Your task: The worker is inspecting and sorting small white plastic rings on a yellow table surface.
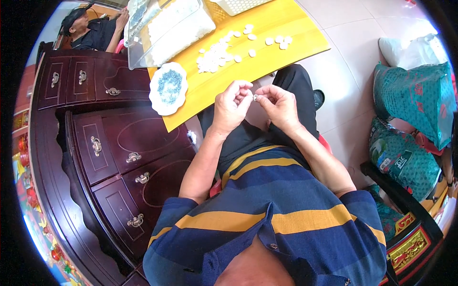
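Beside one dark cabinet, one white dish is resting on one yellow table. The left hand is curling, its hold unclear; just beside it, one white piece is being pinched by the right hand.

A small, pale, roughly rounded piece with darker marks, its material too small to tell, is pinched in the right hand's fingertips, just beside the left hand's, off the yellow wooden table's near edge.
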`<state>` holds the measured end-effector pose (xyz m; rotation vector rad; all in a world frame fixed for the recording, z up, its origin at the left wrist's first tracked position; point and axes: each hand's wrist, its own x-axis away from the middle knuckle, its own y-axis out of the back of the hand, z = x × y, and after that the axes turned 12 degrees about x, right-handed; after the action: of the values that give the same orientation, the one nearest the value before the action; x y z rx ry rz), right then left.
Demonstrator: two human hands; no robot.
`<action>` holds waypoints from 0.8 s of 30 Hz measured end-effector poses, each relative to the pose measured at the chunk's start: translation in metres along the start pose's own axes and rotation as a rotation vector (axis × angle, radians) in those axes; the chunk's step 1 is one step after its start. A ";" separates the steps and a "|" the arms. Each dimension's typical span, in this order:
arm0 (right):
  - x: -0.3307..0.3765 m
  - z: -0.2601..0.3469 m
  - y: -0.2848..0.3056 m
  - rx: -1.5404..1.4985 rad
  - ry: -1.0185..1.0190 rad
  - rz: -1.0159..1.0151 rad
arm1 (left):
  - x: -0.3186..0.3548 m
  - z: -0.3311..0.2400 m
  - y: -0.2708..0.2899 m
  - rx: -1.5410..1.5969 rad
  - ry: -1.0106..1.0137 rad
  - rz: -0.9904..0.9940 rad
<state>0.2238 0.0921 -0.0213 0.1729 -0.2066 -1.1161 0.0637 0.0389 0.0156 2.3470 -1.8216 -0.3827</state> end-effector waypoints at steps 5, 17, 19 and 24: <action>0.000 -0.002 -0.002 -0.080 -0.095 0.021 | 0.000 -0.007 -0.002 -0.043 0.011 0.014; 0.000 -0.009 -0.006 -0.120 -0.133 0.043 | 0.001 -0.008 -0.005 -0.100 -0.019 0.053; -0.002 -0.010 -0.004 -0.105 -0.142 0.060 | -0.001 -0.008 -0.003 -0.096 0.020 0.051; -0.012 -0.013 0.006 -0.579 -0.160 0.174 | -0.012 -0.019 0.009 0.164 0.155 0.132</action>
<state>0.2269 0.1060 -0.0332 -0.4435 -0.0325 -0.9749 0.0579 0.0469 0.0373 2.2669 -1.9856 -0.0355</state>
